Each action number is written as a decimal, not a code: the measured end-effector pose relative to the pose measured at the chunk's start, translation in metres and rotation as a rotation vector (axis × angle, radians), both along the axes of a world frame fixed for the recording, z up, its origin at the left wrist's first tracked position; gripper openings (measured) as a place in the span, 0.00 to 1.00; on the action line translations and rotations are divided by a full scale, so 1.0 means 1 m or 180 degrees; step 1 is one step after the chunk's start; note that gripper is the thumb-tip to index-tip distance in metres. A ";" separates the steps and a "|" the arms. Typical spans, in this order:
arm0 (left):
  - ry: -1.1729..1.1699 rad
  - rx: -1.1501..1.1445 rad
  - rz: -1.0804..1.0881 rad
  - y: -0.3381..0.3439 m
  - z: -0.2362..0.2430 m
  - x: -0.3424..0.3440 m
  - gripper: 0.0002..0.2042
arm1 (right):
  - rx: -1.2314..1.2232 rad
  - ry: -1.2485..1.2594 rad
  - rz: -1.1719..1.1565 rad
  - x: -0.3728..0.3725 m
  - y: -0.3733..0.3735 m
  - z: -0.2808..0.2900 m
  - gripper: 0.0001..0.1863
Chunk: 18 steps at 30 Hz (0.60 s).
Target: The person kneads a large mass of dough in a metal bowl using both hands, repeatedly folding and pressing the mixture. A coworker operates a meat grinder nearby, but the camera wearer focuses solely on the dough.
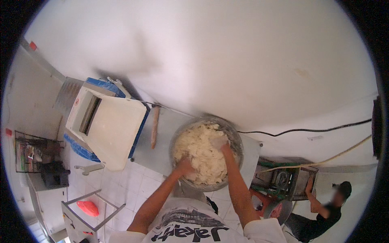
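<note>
A large round metal bowl (239, 156) stands before me, heaped with pale, lumpy dough (206, 156). My left hand (185, 167) presses into the dough at the near left side, its fingers blurred and partly sunk in. Farther to the right, my right hand (220, 142) is in the dough too, whitened with flour or dough. Its fingers are smeared, so their pose does not show. A wooden rolling pin (154, 127) lies left of the bowl, apart from both hands.
The bowl rests on a grey metal table (164, 133) against a white wall. Left stands a white and blue dough-rolling machine (117, 125). A metal-framed stand (77, 218) and a red bag (88, 208) are lower left. At right, a co-worker (324, 214) sits beside a green-framed machine (281, 178).
</note>
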<state>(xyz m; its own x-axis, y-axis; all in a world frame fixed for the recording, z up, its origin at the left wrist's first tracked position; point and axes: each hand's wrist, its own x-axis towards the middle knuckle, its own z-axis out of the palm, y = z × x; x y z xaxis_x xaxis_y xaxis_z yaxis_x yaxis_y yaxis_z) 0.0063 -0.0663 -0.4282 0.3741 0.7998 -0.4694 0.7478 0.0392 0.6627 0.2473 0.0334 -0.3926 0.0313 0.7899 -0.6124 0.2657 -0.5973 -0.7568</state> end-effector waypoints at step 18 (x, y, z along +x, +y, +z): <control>-0.2437 -0.2021 0.0513 0.029 0.160 0.020 0.27 | 0.0865 0.3760 -0.1596 -0.022 -0.102 0.153 0.44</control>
<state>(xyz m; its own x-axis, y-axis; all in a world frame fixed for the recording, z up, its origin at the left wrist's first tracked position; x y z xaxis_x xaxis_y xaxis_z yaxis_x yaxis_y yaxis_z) 0.0262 -0.0373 -0.2679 0.6630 0.5529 -0.5048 0.0842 0.6149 0.7841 0.2256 -0.0688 -0.2392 -0.0864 0.9511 -0.2967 -0.8412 -0.2292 -0.4898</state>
